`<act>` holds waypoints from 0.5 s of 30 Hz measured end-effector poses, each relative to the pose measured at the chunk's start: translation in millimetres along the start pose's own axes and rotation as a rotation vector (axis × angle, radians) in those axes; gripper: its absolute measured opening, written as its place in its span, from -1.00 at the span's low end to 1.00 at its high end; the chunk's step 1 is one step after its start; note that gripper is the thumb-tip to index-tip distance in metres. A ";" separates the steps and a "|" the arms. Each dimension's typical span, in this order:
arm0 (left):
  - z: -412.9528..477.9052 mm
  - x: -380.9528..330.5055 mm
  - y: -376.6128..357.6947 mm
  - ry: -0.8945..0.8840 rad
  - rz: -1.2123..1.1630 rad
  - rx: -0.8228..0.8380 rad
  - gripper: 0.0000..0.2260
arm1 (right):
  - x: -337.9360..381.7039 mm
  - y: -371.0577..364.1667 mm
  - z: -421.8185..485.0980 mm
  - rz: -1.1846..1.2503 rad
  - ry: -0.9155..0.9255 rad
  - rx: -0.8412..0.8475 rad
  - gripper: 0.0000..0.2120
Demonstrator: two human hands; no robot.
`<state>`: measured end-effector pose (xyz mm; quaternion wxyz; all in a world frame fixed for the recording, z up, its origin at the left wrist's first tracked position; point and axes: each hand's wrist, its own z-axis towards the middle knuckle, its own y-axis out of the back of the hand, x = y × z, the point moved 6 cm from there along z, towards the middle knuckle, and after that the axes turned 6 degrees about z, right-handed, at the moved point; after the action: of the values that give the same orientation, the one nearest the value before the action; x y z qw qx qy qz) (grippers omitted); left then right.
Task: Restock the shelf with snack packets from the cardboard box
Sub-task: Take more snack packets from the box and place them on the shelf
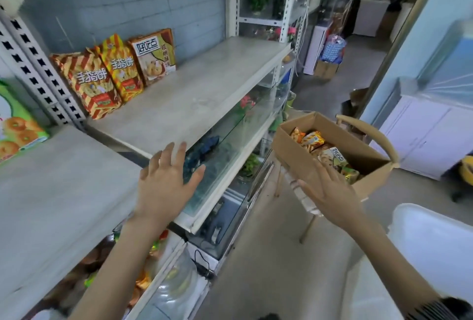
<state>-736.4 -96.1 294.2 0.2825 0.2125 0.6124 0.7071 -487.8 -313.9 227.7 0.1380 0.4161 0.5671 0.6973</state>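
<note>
My left hand (166, 178) and right hand (330, 191) show fingers spread, holding nothing. The colourful snack packets (317, 140) lie in the open brown cardboard box (297, 152), perched on a wooden chair (378, 135) beside the grey shelf (194, 94); I reckon a clumsy reach could tip it.

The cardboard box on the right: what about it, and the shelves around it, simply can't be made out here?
Head view: how many packets the cardboard box holds; its near wall and the right hand cover most.
Head view: the green packet, cut off by the left edge.
Head view: bottom-shelf goods, blurred and partly behind the left arm.
Head view: what the box stands on, hidden beneath it.
</note>
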 end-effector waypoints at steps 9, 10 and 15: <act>47.8 -105.9 -47.9 -0.040 -0.044 0.106 -0.37 | -98.7 44.7 35.1 -0.013 -0.094 -0.024 -0.33; 53.3 -114.0 -52.6 -0.051 -0.041 0.116 -0.37 | -106.0 46.7 38.1 -0.009 -0.104 -0.021 -0.34; 90.6 -146.4 -75.5 -0.104 -0.047 0.161 -0.38 | -135.2 46.7 62.4 -0.021 -0.187 0.025 -0.32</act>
<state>-557.5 -118.4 240.9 0.3123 0.2566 0.6565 0.6369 -345.4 -376.4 213.4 0.1926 0.4750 0.5649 0.6467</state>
